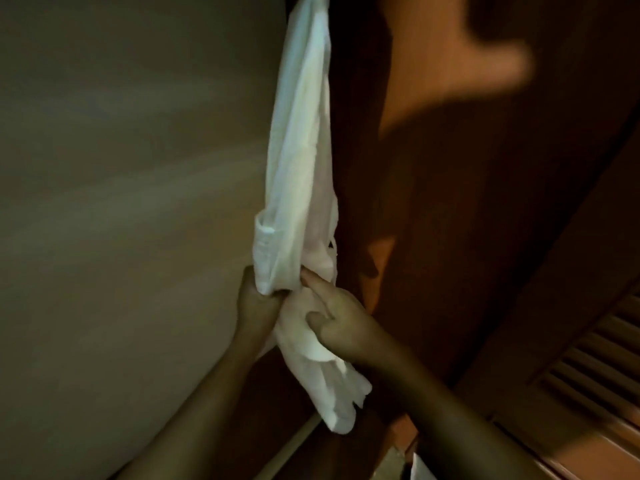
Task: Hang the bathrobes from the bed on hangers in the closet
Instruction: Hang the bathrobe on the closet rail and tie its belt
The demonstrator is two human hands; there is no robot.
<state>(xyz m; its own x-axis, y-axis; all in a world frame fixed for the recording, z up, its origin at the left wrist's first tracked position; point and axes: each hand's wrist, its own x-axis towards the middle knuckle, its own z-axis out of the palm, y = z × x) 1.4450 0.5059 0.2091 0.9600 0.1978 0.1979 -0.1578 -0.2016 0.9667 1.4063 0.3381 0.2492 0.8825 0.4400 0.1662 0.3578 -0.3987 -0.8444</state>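
Two bare forearms come up from the 6 o'clock edge and meet just below the middle of the view. The left hand (256,299) is closed in a fist around a bunched fold of the white bathrobe (298,161), gripping it where the cloth gathers into a narrow neck. The right hand (332,313), touching the left at about 3 o'clock of it, pinches the same gathered cloth, its forefinger stretched along the fabric and its thumb pressed in from below. Below the two hands, a loose end of the robe hangs down toward 5 o'clock, crumpled and free.

Above the grip the bathrobe rises as a long, drawn-out strip toward 12 o'clock, where it leaves the top edge; what it hangs from is out of view. A folded cuff or hem shows at its left side, just above the left hand.

Behind it, at 9 o'clock, stands a plain pale wall (121,202). At 3 o'clock is the dark reddish-brown wooden closet panel (467,202), with a warm patch of light near 1 o'clock. A louvred closet door (602,358) fills the 4 o'clock corner.
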